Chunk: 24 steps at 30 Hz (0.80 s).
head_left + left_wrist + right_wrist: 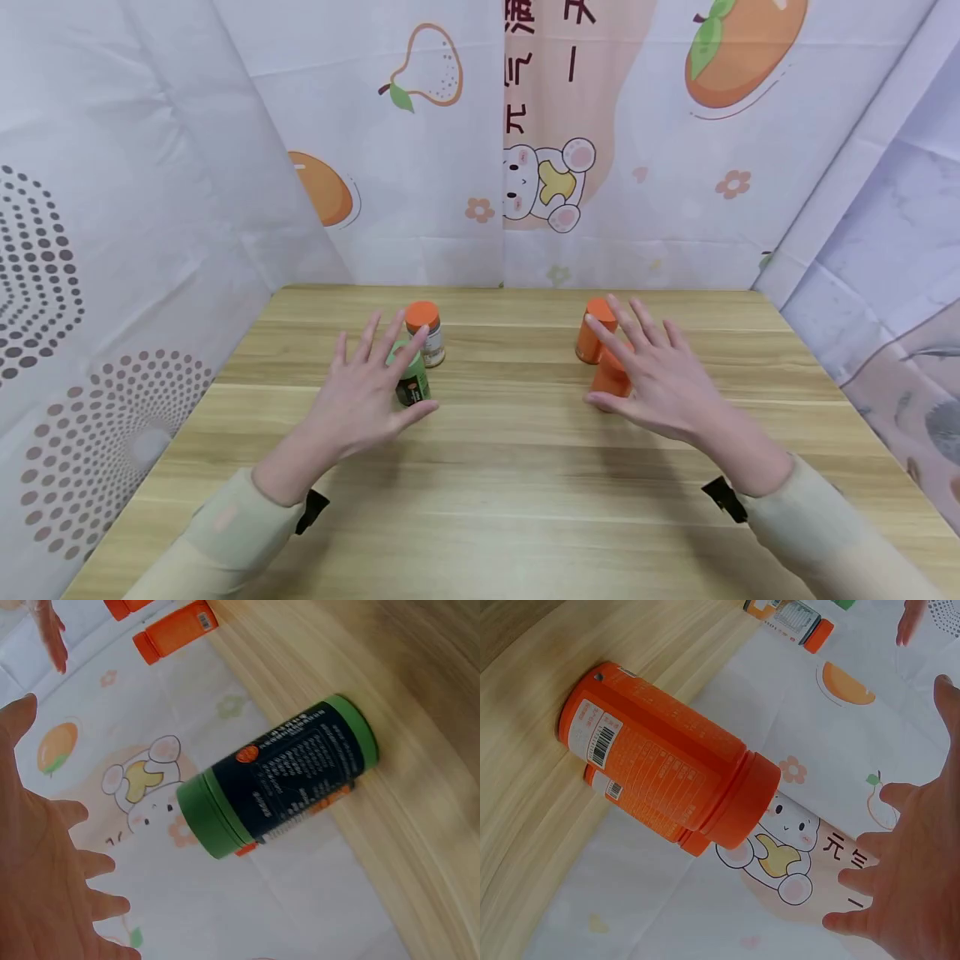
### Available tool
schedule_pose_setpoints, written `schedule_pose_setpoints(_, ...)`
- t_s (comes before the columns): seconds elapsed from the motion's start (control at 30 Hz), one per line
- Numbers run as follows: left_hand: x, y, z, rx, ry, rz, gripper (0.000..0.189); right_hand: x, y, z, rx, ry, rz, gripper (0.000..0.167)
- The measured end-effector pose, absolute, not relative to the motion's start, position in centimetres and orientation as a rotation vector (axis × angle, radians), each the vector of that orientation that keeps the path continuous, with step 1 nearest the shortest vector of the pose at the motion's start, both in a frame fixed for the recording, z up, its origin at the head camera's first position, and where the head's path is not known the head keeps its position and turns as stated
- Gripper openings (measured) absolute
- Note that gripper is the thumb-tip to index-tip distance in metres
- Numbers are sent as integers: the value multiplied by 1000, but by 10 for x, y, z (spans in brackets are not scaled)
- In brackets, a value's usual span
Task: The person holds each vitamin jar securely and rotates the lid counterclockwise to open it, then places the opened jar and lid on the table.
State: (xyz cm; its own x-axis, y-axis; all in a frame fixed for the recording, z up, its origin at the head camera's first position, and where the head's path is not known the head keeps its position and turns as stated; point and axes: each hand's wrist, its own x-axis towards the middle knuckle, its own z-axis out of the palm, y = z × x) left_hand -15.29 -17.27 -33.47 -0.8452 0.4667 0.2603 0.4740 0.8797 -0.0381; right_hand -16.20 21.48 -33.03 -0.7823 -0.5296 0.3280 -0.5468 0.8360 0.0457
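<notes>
From afar I see left hand [358,398] and right hand [671,379], fingers apart; one low left sweep could knock the green bottle [277,776] into the jar [433,348] behind it.

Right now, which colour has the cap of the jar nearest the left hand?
The cap is green, seen best in the left wrist view.
</notes>
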Motion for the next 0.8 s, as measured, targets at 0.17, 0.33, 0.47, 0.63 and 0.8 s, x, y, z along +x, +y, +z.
schedule_pose_setpoints(0.17,-155,-180,-338,-658,-2833,-103,91,-165,211,-333,820,-2695,59,92)
schedule_pose_setpoints(0.33,-159,-188,-343,-622,-2867,-190,89,-167,208,-335,817,-2714,62,93)
schedule_pose_setpoints(0.47,-163,-193,-347,-600,-2883,-248,87,-168,205,-336,805,-2737,84,94)
schedule_pose_setpoints(0.63,-167,-198,-353,-571,-2884,-323,89,-171,200,-336,795,-2751,111,94)
schedule_pose_setpoints(0.8,-171,-201,-361,-553,-2876,-440,91,-173,196,-337,804,-2757,123,95)
